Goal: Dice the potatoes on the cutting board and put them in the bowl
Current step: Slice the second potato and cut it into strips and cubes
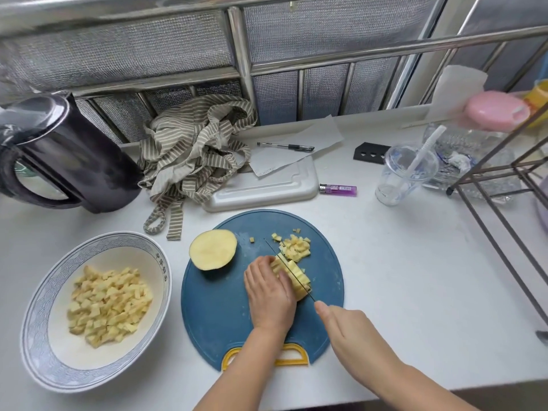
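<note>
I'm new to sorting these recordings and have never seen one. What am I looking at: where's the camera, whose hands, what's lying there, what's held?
No machine here: one picture, from a camera worn on a person's head, looking down at their bare hands. The left hand steadies a partly cut potato on the blue cutting board. The right hand has a knife in its grip, blade in that potato. A potato half and loose dice also lie on the board. The bowl at left holds more dice. Behind: kettle, striped cloth, pen, lighter.
</note>
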Demonstrator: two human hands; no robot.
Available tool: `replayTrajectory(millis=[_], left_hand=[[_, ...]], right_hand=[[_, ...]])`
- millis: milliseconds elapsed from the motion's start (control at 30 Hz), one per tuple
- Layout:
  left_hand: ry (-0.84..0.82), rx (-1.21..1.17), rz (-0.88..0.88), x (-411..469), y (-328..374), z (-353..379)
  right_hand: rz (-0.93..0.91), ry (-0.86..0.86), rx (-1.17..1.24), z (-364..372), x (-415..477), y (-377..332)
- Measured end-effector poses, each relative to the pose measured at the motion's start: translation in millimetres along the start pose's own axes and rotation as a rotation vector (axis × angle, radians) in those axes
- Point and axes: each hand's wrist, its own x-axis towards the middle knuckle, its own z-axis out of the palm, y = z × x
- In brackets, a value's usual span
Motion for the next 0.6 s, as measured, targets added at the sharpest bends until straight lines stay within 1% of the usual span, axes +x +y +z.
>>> replayTrajectory(millis=[300, 600], left_hand=[[-0.010, 0.016, -0.005, -1.4, -2.6, 1.0], [-0.015, 0.049, 0.013, -1.0, -1.8, 1.3]], right_hand=[[0.021, -0.012, -0.120, 11.3, 0.5, -2.0], [0.080, -0.048, -0.140, 11.9, 7.2, -4.7]])
